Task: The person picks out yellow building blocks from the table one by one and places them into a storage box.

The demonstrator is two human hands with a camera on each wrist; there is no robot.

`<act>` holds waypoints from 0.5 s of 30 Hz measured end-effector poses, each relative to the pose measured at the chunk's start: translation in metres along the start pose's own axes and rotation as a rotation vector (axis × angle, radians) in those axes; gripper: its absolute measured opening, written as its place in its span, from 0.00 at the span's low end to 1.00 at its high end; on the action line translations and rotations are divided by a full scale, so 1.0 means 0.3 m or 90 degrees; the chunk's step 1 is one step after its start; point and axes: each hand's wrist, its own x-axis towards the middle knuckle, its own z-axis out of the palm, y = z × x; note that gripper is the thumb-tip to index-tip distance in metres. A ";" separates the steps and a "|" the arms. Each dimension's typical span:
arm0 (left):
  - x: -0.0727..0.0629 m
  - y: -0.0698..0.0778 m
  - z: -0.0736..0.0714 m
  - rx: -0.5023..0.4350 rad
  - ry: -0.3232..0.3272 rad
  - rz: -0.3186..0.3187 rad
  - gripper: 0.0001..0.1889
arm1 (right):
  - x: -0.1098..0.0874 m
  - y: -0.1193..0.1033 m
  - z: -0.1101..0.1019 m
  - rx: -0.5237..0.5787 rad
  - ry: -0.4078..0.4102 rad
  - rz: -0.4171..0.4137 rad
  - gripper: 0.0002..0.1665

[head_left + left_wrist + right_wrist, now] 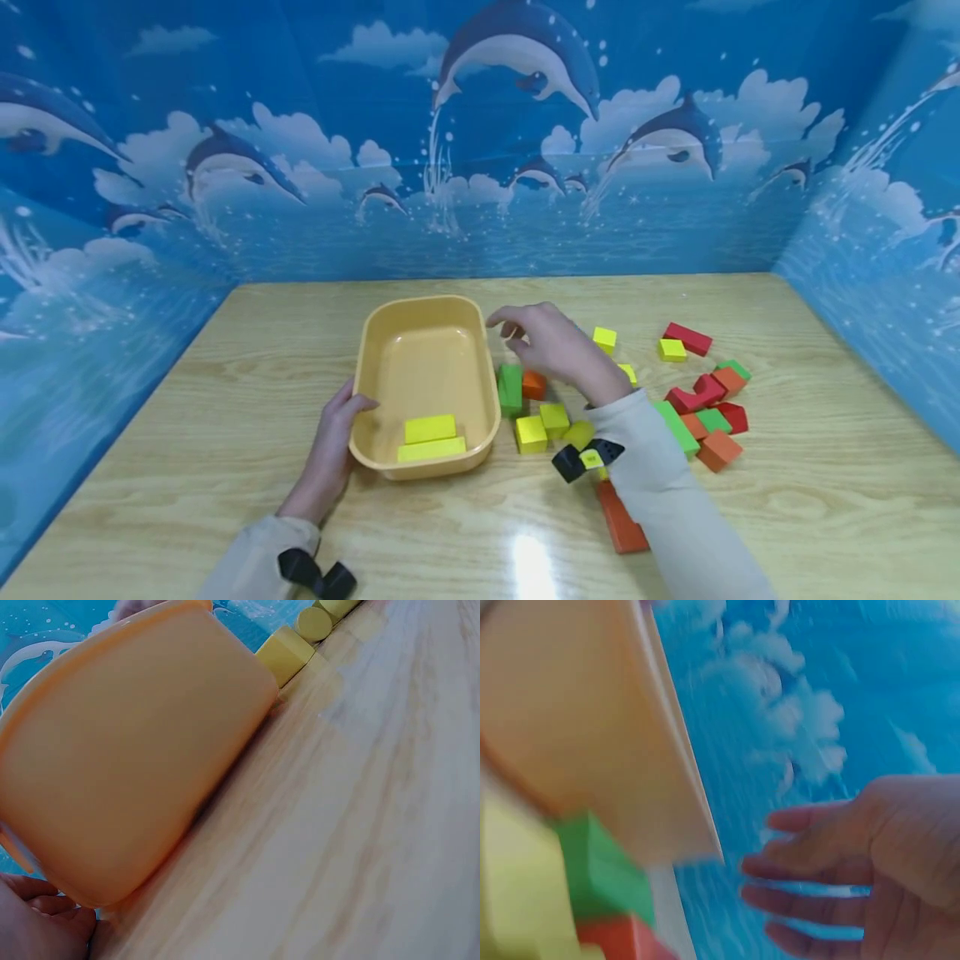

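Observation:
A tan plastic bin (420,362) sits on the table with two yellow blocks (431,428) in its near end. My left hand (333,433) grips its left side, thumb hooked over the rim; in the left wrist view the fingers (49,907) press under the bin's corner. Just off the bin's right rim, my right hand (551,342) hovers with relaxed, spread fingers and nothing between them. Below it on the table stand a green block (510,390) and an orange block (533,385), close beside the bin. The right wrist view shows that same hand (840,877) holding nothing.
Two yellow cubes (532,435) stand right of the bin's near corner. Under the right forearm lies a long orange-red block (621,521). Farther right spreads a pile of red, green and orange blocks (708,404). A blue dolphin-print backdrop (480,208) encloses the table's back and sides.

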 end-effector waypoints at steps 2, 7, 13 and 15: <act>0.001 0.001 0.000 0.000 0.000 -0.001 0.35 | -0.010 0.039 -0.023 -0.029 -0.014 0.077 0.23; -0.001 0.002 0.000 -0.002 0.002 -0.003 0.35 | -0.046 0.123 -0.056 -0.062 -0.064 0.252 0.23; 0.001 0.001 0.002 -0.010 0.001 0.001 0.35 | -0.076 0.162 -0.076 -0.071 -0.093 0.321 0.23; 0.004 -0.002 0.006 -0.014 0.001 0.002 0.35 | -0.086 0.175 -0.082 -0.069 -0.100 0.329 0.24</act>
